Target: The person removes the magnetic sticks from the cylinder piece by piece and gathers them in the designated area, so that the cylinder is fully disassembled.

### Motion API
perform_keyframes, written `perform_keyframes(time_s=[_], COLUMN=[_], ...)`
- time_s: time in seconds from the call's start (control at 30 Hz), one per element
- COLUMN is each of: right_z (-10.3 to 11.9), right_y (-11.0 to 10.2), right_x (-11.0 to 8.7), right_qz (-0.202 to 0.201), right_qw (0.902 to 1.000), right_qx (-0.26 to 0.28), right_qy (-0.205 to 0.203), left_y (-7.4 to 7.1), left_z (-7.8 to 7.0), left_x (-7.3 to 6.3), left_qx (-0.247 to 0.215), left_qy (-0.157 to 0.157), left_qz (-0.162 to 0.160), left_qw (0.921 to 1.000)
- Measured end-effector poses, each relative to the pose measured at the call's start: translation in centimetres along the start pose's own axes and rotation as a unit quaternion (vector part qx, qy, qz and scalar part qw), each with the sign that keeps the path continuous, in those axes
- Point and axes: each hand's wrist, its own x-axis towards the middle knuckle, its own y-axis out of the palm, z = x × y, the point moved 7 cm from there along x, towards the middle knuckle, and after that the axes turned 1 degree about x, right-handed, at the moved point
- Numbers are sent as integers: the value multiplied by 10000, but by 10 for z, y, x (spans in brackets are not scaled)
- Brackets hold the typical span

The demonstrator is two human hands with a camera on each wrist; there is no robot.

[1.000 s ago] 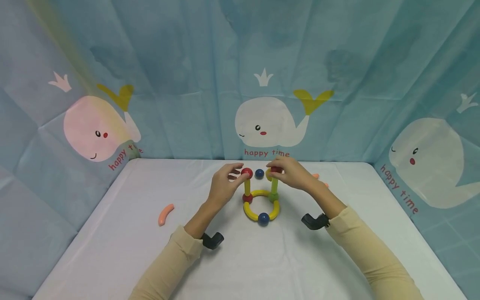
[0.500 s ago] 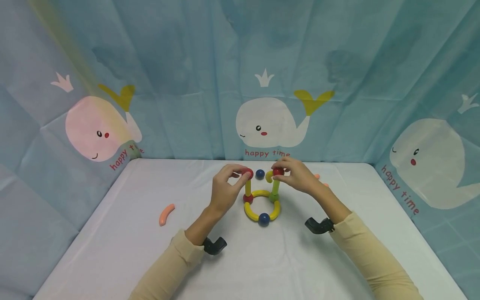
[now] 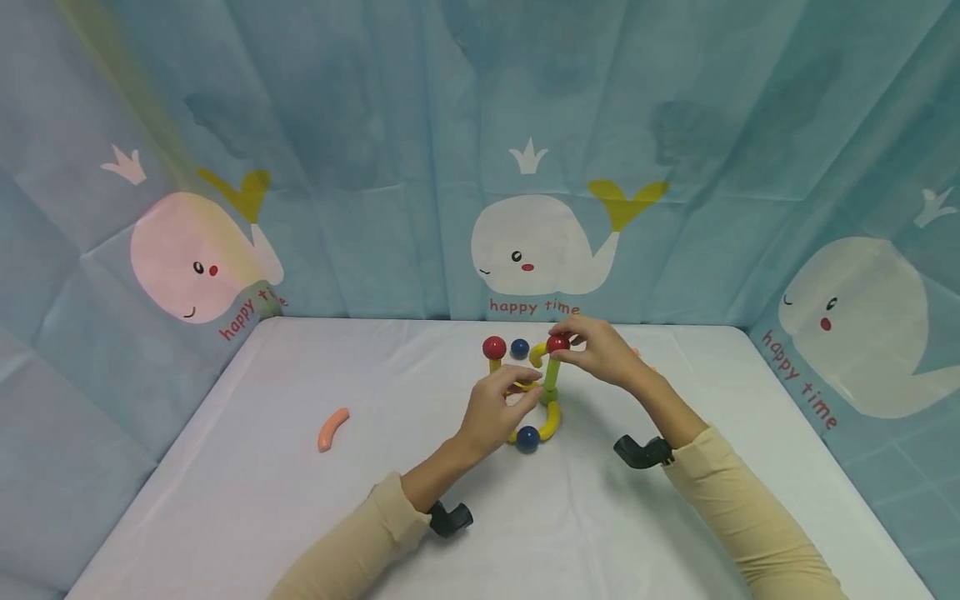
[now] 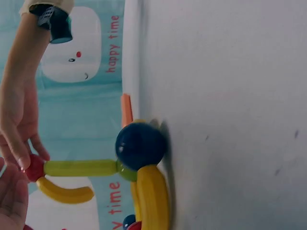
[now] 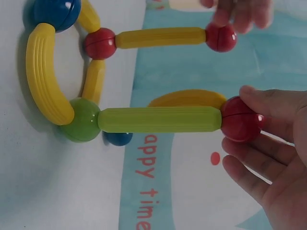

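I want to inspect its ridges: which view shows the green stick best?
The right wrist view: the green stick is large there, unobstructed, its ridges visible. The left wrist view shows it smaller; the head view, smallest.

Head view: the left hand (image 3: 497, 408) obscures the lower red ball (image 5: 100, 43) and the left part of the yellow ring (image 3: 552, 422); orange fragments (image 3: 636, 352) beyond the right forearm (image 3: 664, 405) cannot be determined as one piece or two. Right wrist view: the top edge crops the near blue ball (image 5: 56, 12) and the left hand, its fingers blurred; the green rod (image 5: 160, 119) partly hides a yellow curved piece (image 5: 188, 98).
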Motion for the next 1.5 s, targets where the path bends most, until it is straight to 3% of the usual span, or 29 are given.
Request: perform_keyframes(time_s=[0.13,0.33,0.63,0.9,1.13,1.37,1.5], right_z=[-1,-1,-2,0,1,0,-2], right_y=[-1,-2,-1,-1,-1,0,0], right_x=[0,-1,-1,-1,-2,-2,-1], right_qz=[45,189,356,445,544,573,557], right_qw=[9999,9995,9987,9980,9973,9968,9968], right_qx=[62,181,357,444,485,541,541], right_qy=[121,183,122,93,50,122,170], left_y=[12,19,25,32,36,40,39], left_z=[7,14,21,29,35,41,41], left_x=[-3,-7,-6,-2,2,2,2], left_qx=[-51,42,253,-123,-213,-815,-878], left_qy=[-457,-899,-992,-1458,-1616,-1878,-2007], left_qz=[245,163,49,-31,-161,-272,-304], left_qw=[9986,9958,9947,9892,9865,9784,9752])
